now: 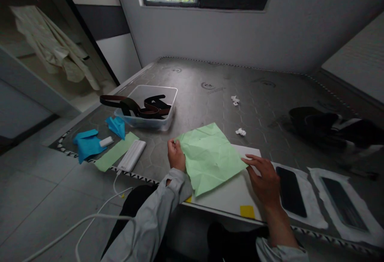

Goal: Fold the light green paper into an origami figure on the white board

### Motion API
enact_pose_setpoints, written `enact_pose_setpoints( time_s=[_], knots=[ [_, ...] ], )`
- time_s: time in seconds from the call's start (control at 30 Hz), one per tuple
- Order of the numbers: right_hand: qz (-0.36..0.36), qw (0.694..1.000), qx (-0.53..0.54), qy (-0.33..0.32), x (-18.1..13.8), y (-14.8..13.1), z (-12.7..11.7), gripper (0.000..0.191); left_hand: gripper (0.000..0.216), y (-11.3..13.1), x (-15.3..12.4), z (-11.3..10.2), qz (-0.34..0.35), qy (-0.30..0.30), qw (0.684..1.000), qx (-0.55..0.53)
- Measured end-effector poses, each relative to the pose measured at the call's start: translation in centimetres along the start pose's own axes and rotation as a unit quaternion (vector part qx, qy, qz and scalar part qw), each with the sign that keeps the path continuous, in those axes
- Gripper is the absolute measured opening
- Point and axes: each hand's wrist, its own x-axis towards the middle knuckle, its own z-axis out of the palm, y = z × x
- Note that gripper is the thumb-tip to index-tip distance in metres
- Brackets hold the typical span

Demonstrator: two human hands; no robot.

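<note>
Near the left corner of the grey mattress [210, 106] lie blue paper pieces [87, 144], a small white tube [106, 141], a light green paper strip [115, 157] and a white power bank [132, 155] with its cable hanging over the front edge. Behind them stands a clear plastic tub [156, 108] holding dark belts [141, 106]. At the front edge, the left hand [175, 156] pinches the left corner of a creased light green paper sheet [210, 156] between curled fingers. The sheet lies partly on a white board [234, 194]. The right hand [265, 180] rests with fingers spread and flat, fingertips touching the sheet's right corner. Further right lie two dark phones [290, 191] on white paper.
</note>
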Motion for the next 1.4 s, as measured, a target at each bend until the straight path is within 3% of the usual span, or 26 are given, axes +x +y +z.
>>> enact_pose_setpoints(
  time_s=[0.07,0.17,0.23,0.3,0.37,0.43,0.53,0.6,0.77,0.9,1.0,1.07,1.13,1.2,1.3,1.4],
  knots=[
    [-0.002,1.0,0.002,-0.011,-0.2,0.6,-0.6,0.014,0.014,0.0,0.1,0.0,0.0,-0.005,1.0,0.005],
    [-0.015,0.996,0.04,-0.079,-0.4,1.2,-1.6,0.023,0.012,0.1,0.3,0.0,0.003,-0.03,0.999,0.01],
    [-0.007,0.993,0.06,-0.101,-0.4,1.2,-2.0,0.032,0.011,0.2,0.3,0.1,0.011,-0.076,0.997,0.011],
    [0.014,0.994,0.063,-0.082,-0.2,0.5,-1.9,0.032,0.014,0.4,0.1,0.1,0.038,-0.137,0.989,0.026],
    [0.024,0.995,0.059,-0.07,-0.1,-0.8,-1.2,0.026,0.017,0.5,-0.2,0.1,0.073,-0.183,0.978,0.064],
    [0.002,0.992,0.052,-0.112,0.1,-2.6,0.2,0.026,0.018,0.6,-0.5,0.1,0.098,-0.195,0.97,0.104],
    [-0.039,0.973,0.027,-0.226,0.0,-4.9,2.4,0.055,0.019,0.8,-0.9,0.0,0.101,-0.203,0.968,0.111],
    [-0.034,0.968,0.001,-0.25,-0.2,-5.5,3.4,0.065,0.019,0.9,-1.0,-0.1,0.094,-0.211,0.969,0.091],
    [0.092,0.983,-0.066,-0.142,-0.4,-3.7,3.8,0.06,0.02,1.4,-1.3,-0.2,0.073,-0.22,0.971,0.059],
    [0.178,0.979,-0.083,-0.057,-0.5,-2.1,3.3,0.051,0.03,1.6,-1.6,0.0,0.031,-0.242,0.97,0.02],
    [0.211,0.974,-0.073,-0.028,-0.4,-1.7,2.8,0.052,0.034,1.5,-1.9,0.0,0.116,-0.253,0.96,0.041],
    [0.244,0.968,-0.061,-0.022,-0.2,-1.8,2.2,0.055,0.044,1.5,-2.1,-0.2,0.244,-0.261,0.929,0.094],
    [0.289,0.956,-0.044,-0.036,0.1,-1.9,1.5,0.056,0.059,1.6,-2.4,-0.5,0.367,-0.292,0.869,0.156],
    [0.328,0.942,-0.032,-0.056,0.5,-1.9,0.7,0.056,0.067,1.7,-2.7,-0.7,0.44,-0.342,0.805,0.204],
    [0.357,0.932,-0.019,-0.064,0.7,-1.5,-0.3,0.055,0.052,1.7,-2.9,-0.7,0.469,-0.402,0.753,0.228],
    [0.354,0.932,0.024,-0.068,0.6,-0.7,-1.2,0.049,0.032,1.3,-2.6,-0.5,0.458,-0.42,0.751,0.223]
  ],
)
